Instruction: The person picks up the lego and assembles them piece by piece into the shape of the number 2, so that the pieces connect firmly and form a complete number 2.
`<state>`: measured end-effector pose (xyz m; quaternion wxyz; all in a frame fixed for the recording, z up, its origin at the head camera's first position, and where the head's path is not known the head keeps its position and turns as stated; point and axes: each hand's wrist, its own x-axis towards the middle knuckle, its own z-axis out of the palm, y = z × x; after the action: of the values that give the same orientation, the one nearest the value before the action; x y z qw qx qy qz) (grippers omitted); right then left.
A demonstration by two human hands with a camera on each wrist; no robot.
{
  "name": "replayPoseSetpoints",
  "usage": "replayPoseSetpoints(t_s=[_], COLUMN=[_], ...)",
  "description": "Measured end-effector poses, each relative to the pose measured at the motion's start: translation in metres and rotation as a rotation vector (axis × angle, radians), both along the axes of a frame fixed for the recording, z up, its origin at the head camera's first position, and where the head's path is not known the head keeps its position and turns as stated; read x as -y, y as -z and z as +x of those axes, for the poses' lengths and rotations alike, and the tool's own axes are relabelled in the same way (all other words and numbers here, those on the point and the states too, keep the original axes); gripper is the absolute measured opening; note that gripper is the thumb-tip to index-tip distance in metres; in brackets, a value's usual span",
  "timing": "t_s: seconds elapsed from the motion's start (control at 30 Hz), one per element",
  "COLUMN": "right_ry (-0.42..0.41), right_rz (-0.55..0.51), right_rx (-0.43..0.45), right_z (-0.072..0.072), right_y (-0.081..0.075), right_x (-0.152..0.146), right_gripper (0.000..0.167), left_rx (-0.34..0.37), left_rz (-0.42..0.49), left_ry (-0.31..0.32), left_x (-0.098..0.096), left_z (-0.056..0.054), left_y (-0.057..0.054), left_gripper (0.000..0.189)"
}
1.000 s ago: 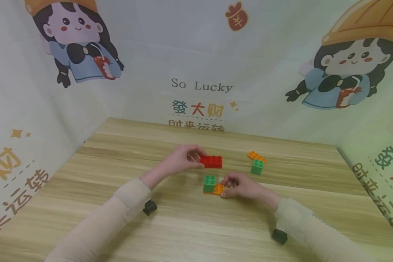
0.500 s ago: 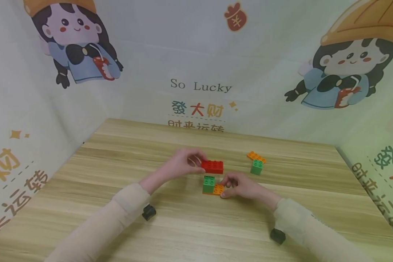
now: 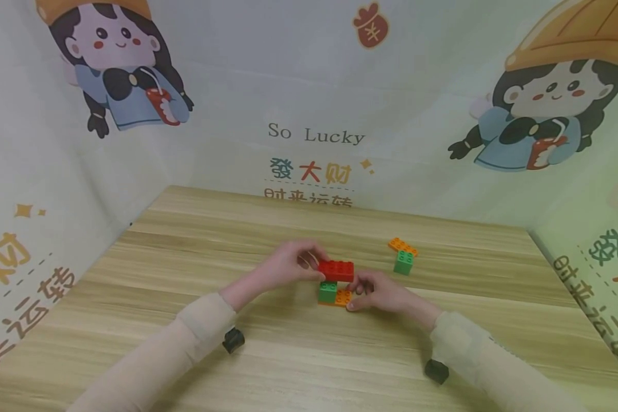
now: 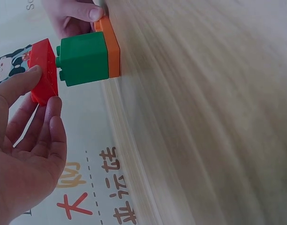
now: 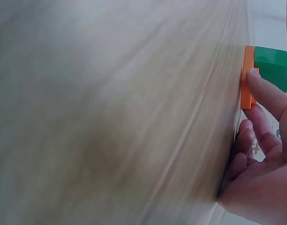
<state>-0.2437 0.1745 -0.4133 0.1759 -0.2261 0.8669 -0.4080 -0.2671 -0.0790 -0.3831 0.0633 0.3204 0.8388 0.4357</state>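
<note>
The red 2x4 brick (image 3: 337, 272) sits between the thumb and fingertips of the left hand (image 3: 296, 262), which pinches its left end, fingers bent. It is right above the stacked green brick (image 3: 327, 293); whether they touch, I cannot tell. The red brick's studs face up, and its long axis runs left to right, overhanging the green brick on the right. The left forearm slants in from the near left of the green brick. Beneath that brick lies an orange plate (image 3: 344, 297), extending to its right, long axis also left to right. The right hand (image 3: 381, 292), right of the green brick, pinches the plate's right end between thumb and index finger, its other fingers curled.
</note>
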Motion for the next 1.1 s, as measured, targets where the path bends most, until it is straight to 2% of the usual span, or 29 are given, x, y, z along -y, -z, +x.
replayPoseSetpoints(t_s=[0.3, 0.77, 1.1], right_ry=[-0.008, -0.009, 0.003], right_rz=[-0.018, -0.003, -0.029], right_rx=[-0.031, -0.026, -0.011], right_z=[-0.0002, -0.004, -0.002], right_y=[0.0003, 0.0059, 0.003], right_x=[-0.0002, -0.0007, 0.0], right_gripper=[0.026, 0.028, 0.027], left_rx=[0.008, 0.006, 0.014], left_rz=[-0.006, -0.024, -0.01], left_ry=[-0.005, 0.014, 0.039], left_x=[-0.0014, -0.0021, -0.0018], left_z=[0.0018, 0.0049, 0.0055], left_y=[0.0044, 0.0048, 0.0067], left_gripper=[0.03, 0.032, 0.031])
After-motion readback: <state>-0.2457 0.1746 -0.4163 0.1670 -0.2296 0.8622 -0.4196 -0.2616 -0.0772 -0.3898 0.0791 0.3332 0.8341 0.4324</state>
